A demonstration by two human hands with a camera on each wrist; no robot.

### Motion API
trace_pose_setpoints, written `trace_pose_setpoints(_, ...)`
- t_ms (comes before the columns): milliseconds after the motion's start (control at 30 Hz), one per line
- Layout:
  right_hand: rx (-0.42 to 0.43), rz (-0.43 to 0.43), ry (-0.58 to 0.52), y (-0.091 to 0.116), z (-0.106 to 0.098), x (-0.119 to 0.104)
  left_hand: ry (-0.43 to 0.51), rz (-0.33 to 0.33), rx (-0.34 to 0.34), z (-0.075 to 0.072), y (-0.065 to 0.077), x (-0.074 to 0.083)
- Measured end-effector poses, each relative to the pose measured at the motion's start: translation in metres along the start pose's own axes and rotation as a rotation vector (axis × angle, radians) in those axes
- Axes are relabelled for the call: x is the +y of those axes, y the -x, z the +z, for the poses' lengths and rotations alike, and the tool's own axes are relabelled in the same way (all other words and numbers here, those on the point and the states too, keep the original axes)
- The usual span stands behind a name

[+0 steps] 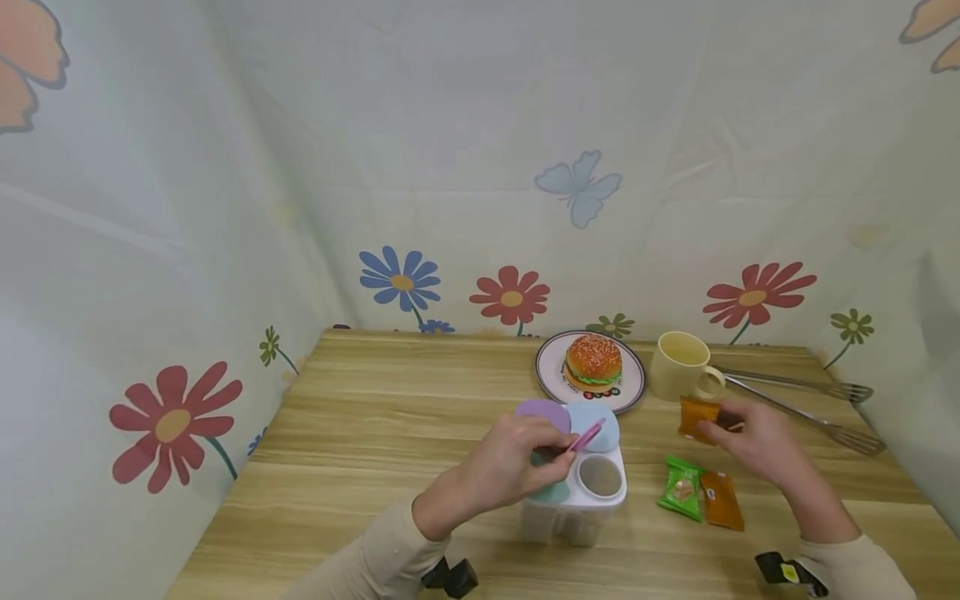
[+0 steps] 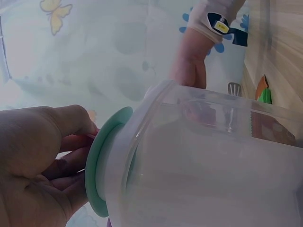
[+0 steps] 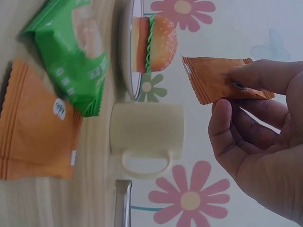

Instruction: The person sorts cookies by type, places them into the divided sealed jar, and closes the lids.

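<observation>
My left hand [image 1: 510,458] pinches a pink round lid [image 1: 588,435] tilted above a white-topped clear container [image 1: 573,529]. Purple [image 1: 542,412], pale blue [image 1: 596,427] and green lids [image 2: 93,165] sit on its top, while the near right round opening [image 1: 600,477] is uncovered. To the right, my right hand [image 1: 761,437] holds an orange snack packet [image 3: 210,78] between thumb and fingers, raised above the table. Below that hand, a green packet [image 1: 682,490] and another orange packet [image 1: 722,502] lie side by side.
A toy hamburger [image 1: 594,360] rests on a round plate [image 1: 551,383] behind the container. Beside it stands a pale yellow mug [image 1: 678,367]. Two slotted metal utensils [image 1: 817,417] lie at the right, and a flowered cloth [image 1: 450,167] hangs behind the wooden table [image 1: 360,433].
</observation>
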State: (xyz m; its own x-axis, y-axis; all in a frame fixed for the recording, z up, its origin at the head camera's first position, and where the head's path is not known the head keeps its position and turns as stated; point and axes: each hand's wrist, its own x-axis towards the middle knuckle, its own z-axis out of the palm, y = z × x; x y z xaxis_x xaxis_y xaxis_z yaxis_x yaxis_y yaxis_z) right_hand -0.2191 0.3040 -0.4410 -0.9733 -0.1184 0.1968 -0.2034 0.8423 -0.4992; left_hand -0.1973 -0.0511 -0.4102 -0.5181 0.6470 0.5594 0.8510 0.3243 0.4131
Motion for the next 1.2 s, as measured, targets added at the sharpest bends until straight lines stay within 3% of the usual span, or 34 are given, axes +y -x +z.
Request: trace_pose_setpoints(1200, 0.057, -0.119, -0.067, 0.015, -0.007, -0.063, 0.001, 0.011, 0.013, -0.001, 0.0, 0.001)
